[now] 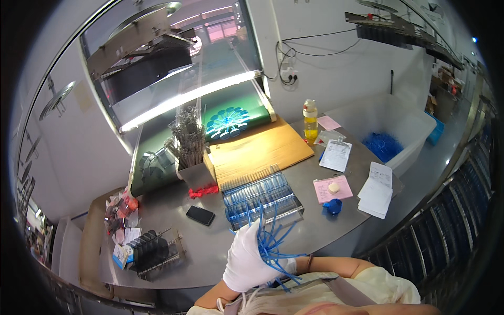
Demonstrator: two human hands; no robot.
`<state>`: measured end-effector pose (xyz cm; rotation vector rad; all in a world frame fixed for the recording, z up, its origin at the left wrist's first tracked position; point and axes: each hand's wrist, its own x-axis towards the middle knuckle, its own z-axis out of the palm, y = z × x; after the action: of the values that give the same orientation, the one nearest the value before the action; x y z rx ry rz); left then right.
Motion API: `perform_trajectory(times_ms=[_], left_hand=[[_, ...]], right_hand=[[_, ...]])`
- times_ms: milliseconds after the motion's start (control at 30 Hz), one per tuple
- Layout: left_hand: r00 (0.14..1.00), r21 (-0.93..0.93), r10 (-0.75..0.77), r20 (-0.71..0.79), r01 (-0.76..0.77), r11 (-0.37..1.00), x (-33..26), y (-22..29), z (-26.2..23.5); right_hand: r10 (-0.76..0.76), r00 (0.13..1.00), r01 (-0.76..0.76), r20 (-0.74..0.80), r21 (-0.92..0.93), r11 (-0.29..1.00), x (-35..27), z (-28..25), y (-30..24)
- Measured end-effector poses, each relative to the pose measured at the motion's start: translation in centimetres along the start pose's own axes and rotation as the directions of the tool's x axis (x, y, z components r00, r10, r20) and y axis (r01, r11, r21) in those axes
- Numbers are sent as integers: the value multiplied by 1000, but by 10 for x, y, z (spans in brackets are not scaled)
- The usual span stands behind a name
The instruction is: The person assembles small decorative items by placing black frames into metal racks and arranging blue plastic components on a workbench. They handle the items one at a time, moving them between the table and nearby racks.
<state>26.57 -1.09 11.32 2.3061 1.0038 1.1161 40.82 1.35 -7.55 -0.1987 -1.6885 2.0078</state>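
Observation:
My left hand (243, 260), in a white glove, is closed round a bunch of thin blue plastic sticks (273, 241) that fan outward in front of my chest. My right forearm (336, 266) comes in from the right, with a dark band at the wrist. Only a little of my right hand (289, 265) shows, white-gloved and close against the blue sticks; its fingers are hidden behind them. Just beyond my hands stands a rack (262, 197) of slotted bars filled with rows of blue pieces.
Behind the rack lie cardboard (262, 149) and a green conveyor (247, 113) carrying a round blue moulding (227, 123). A box of metal rods (197, 176), phone (200, 215), black-filled rack (149, 252), yellow bottle (310, 126), clipboard (336, 155) and blue tape roll (333, 207) surround it. A white bin (415, 142) stands right.

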Motion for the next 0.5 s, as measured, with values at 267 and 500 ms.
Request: perform_trajectory(times_ms=[267,500], left_hand=[[974,-997,-225,35,18,-80,53,-121,4],[838,-849,254,-483,-519,98,162,-53,-21]], right_hand=[[-12,999,38,40,-773,634,-13,34,-96],[-64,960,7,-272,-205,979,-74,0,-81]])
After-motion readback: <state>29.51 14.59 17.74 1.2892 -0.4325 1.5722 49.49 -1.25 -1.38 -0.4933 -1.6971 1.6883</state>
